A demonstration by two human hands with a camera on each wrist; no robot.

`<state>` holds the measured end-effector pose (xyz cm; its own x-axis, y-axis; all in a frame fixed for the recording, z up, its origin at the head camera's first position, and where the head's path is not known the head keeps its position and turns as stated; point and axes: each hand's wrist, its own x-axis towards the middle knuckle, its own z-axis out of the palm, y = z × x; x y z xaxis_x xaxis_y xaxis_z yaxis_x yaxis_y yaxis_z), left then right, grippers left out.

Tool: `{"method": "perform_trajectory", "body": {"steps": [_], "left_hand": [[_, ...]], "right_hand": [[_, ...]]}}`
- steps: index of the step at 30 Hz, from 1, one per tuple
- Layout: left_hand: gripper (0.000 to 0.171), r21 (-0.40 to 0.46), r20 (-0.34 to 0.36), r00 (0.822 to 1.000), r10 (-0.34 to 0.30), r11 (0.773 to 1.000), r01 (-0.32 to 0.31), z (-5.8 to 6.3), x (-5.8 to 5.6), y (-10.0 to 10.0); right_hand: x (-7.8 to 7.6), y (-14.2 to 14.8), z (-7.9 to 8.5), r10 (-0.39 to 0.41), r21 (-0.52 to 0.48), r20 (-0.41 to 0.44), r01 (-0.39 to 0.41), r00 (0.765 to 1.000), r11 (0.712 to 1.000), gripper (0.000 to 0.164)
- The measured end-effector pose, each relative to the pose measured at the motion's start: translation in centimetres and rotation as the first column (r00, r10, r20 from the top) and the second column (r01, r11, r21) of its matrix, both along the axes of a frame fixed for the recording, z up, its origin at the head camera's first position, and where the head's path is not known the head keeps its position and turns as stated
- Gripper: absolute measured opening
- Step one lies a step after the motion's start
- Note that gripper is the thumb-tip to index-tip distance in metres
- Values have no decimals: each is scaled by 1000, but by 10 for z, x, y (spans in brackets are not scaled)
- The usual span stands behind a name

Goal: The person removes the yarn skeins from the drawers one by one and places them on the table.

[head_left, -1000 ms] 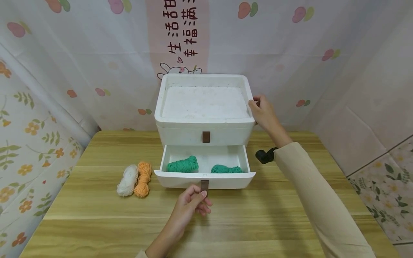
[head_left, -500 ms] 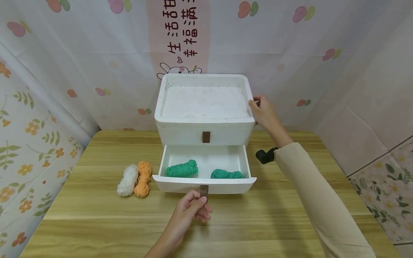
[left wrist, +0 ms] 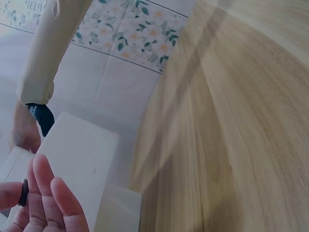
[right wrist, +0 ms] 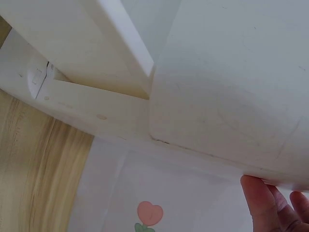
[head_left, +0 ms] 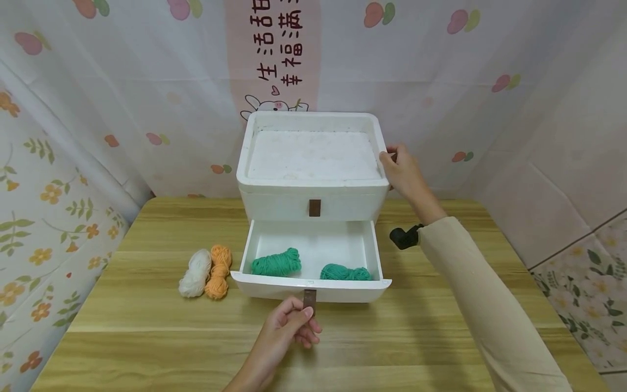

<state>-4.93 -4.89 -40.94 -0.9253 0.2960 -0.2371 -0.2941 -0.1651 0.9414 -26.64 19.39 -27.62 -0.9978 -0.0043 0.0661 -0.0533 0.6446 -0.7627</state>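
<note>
A white two-drawer storage box (head_left: 313,201) stands at the back of the wooden table. Its lower drawer (head_left: 333,292) is pulled out, with two green yarn skeins (head_left: 277,263) inside, one on each side. Low in front, my left hand (head_left: 289,332) pinches the brown pull tab (head_left: 309,299) of that drawer; in the left wrist view, thumb and forefinger hold the dark tab (left wrist: 23,192) between them. My right hand (head_left: 404,171) grips the box's upper right side, where something brown shows beside the fingers. In the right wrist view, the fingertips (right wrist: 258,193) touch the box's edge.
A white yarn skein (head_left: 195,274) and an orange yarn skein (head_left: 219,272) lie side by side on the table (head_left: 147,310), left of the drawer. Patterned curtains (head_left: 186,141) stand behind and left. A black wrist device (head_left: 405,238) hangs from the right sleeve.
The lower drawer has come further out toward me, drawn by my left hand on its tab. The green skeins have moved forward with it. My right hand stays on the box.
</note>
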Motion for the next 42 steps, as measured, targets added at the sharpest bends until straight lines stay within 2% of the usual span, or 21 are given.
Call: {"method": "perform_trajectory", "body": {"steps": [19,29,33,37,40,42], "left_hand": [[18,36,14,1000,-7,999,7,3,1,7],[22,3,18,999,-27,1000,27,1,0,6],[29,-41,33,995,-91,995,92,-4,-1,4],[32,-91,46,974,-223,970,226,-7,1,-2],[30,-126,18,951,-310,942,310,0,1,-7],[28,-162,-46,935,-351,927,339,10,-1,-11]], "right_hand": [[-1,2,-1,-10,9,5,10,1000,1000,54],[-2,1,1,-10,8,1,10,1000,1000,54],[-1,0,3,-12,4,6,12,1000,1000,53],[-1,-1,2,-11,6,6,11,1000,1000,52],[-1,0,2,-9,3,2,9,1000,1000,52],[-1,0,1,-9,-3,-2,9,1000,1000,52]]}}
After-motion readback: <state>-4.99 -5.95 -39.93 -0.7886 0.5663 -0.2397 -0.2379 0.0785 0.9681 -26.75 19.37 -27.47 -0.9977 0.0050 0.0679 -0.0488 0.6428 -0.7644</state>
